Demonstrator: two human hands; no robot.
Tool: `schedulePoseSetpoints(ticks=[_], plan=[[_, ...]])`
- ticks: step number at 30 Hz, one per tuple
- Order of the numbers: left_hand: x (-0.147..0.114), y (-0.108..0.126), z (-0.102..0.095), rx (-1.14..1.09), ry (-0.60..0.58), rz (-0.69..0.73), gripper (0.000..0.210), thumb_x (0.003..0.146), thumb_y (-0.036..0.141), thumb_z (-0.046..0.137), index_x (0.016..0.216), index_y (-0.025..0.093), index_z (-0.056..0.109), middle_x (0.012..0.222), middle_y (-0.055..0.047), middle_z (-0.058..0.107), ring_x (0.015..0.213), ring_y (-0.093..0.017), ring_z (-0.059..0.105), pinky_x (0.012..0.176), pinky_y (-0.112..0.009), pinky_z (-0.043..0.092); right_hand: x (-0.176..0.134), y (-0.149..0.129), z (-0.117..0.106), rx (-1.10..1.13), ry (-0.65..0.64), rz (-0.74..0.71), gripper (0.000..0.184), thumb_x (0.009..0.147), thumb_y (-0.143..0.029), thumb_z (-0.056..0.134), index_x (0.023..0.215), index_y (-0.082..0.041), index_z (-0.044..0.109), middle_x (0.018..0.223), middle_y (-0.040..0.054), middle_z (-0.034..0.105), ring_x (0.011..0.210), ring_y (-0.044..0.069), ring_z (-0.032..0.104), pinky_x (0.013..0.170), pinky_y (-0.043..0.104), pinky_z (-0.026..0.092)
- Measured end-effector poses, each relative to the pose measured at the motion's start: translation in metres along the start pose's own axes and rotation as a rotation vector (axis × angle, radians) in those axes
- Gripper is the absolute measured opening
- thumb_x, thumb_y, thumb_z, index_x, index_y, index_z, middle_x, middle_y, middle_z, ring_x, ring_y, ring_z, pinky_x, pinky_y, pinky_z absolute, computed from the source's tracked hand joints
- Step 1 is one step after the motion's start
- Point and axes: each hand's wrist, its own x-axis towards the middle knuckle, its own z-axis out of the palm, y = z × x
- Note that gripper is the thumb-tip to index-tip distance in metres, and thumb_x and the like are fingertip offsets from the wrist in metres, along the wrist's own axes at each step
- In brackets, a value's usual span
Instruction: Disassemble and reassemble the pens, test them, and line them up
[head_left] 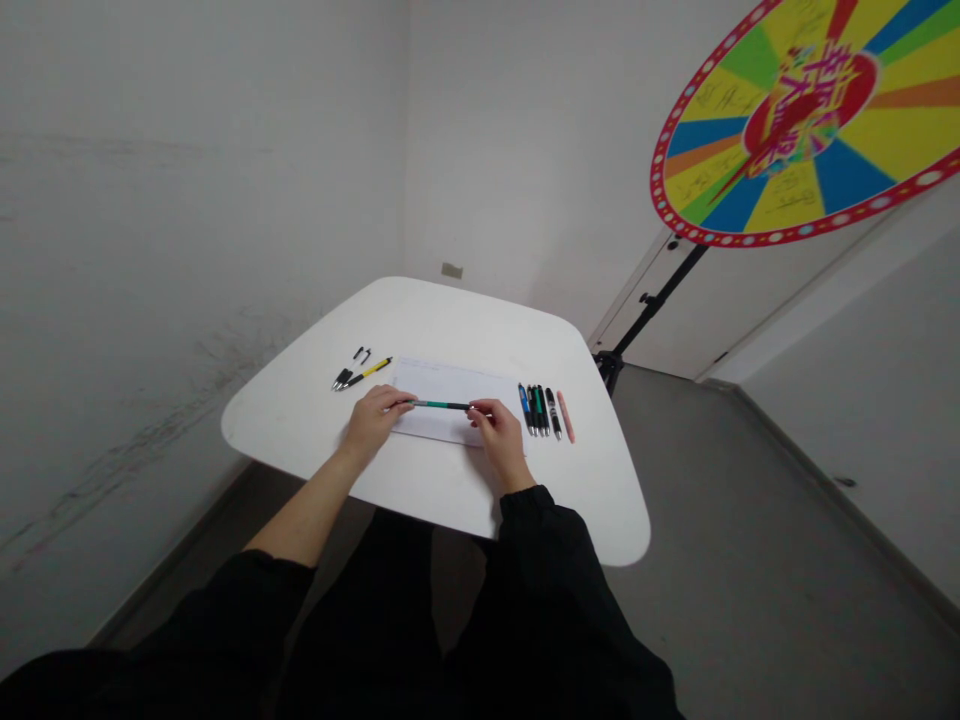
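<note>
A green and black pen (441, 405) is held level above a white sheet of paper (450, 380), one end in each hand. My left hand (373, 418) pinches its left end, and my right hand (496, 432) grips the dark right end between thumb and fingers. Faint writing shows near the top of the paper. Just right of my right hand lies a row of several pens, among them a blue pen (524, 405), a black and white pen (553, 412) and a pink pen (565, 416).
On the white table (465, 310), a yellow pen (371, 373) and a few black and clear pens (351, 370) lie at the left. A colourful prize wheel (817, 110) on a black stand (649, 315) rises behind at the right. Walls border the left and back.
</note>
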Motion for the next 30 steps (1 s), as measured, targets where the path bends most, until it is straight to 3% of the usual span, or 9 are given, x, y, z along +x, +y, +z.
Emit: schedulePoseSetpoints(ticks=[4, 7, 11, 17, 21, 30], plan=[[-0.0002, 0.0014, -0.0003, -0.004, -0.014, 0.012, 0.013, 0.092, 0.030, 0.070, 0.096, 0.025, 0.081, 0.092, -0.005, 0.077, 0.093, -0.023, 0.065, 0.087, -0.039, 0.051, -0.0014, -0.0003, -0.0015, -0.152, -0.021, -0.067, 0.020, 0.090, -0.042, 0.057, 0.087, -0.024, 0.066, 0.078, 0.0022, 0.067, 0.073, 0.021, 0.062, 0.074, 0.035, 0.048], [-0.0007, 0.0032, -0.0009, -0.008, -0.031, 0.030, 0.013, 0.092, 0.029, 0.070, 0.097, 0.026, 0.081, 0.090, -0.005, 0.076, 0.092, -0.023, 0.065, 0.087, -0.039, 0.051, -0.0027, 0.0001, -0.0024, -0.255, -0.044, -0.115, 0.032, 0.096, -0.045, 0.049, 0.074, -0.025, 0.059, 0.071, 0.0020, 0.061, 0.073, 0.021, 0.058, 0.073, 0.035, 0.044], [-0.0008, 0.0035, -0.0008, -0.010, -0.039, 0.043, 0.013, 0.093, 0.028, 0.070, 0.098, 0.025, 0.081, 0.090, -0.005, 0.076, 0.093, -0.023, 0.065, 0.087, -0.038, 0.051, -0.0037, 0.0014, -0.0013, -0.216, -0.057, -0.055, 0.047, 0.101, -0.053, 0.044, 0.064, -0.025, 0.053, 0.060, 0.0006, 0.054, 0.063, 0.019, 0.053, 0.067, 0.034, 0.043], [0.0004, -0.0010, 0.0006, 0.019, 0.002, 0.020, 0.013, 0.092, 0.026, 0.069, 0.096, 0.023, 0.081, 0.093, -0.005, 0.077, 0.094, -0.023, 0.066, 0.089, -0.038, 0.051, -0.0009, 0.0026, 0.0014, 0.029, 0.022, -0.006, 0.031, 0.088, -0.049, 0.064, 0.102, -0.021, 0.069, 0.085, 0.0039, 0.071, 0.074, 0.019, 0.066, 0.065, 0.031, 0.052], [0.0002, -0.0001, 0.0003, 0.038, -0.015, 0.019, 0.013, 0.092, 0.026, 0.069, 0.097, 0.024, 0.081, 0.092, -0.005, 0.076, 0.093, -0.023, 0.066, 0.088, -0.038, 0.052, 0.0009, 0.0042, 0.0013, 0.032, 0.020, 0.005, 0.021, 0.085, -0.040, 0.065, 0.093, -0.021, 0.070, 0.080, 0.0029, 0.072, 0.074, 0.019, 0.067, 0.073, 0.034, 0.054], [-0.0022, 0.0050, -0.0007, 0.058, 0.005, 0.108, 0.013, 0.095, 0.025, 0.068, 0.097, 0.023, 0.080, 0.092, -0.006, 0.077, 0.094, -0.024, 0.064, 0.088, -0.040, 0.051, -0.0009, 0.0074, 0.0035, 0.017, -0.010, 0.070, 0.021, 0.089, -0.042, 0.060, 0.083, -0.022, 0.065, 0.066, -0.0012, 0.064, 0.059, 0.018, 0.060, 0.062, 0.032, 0.048]])
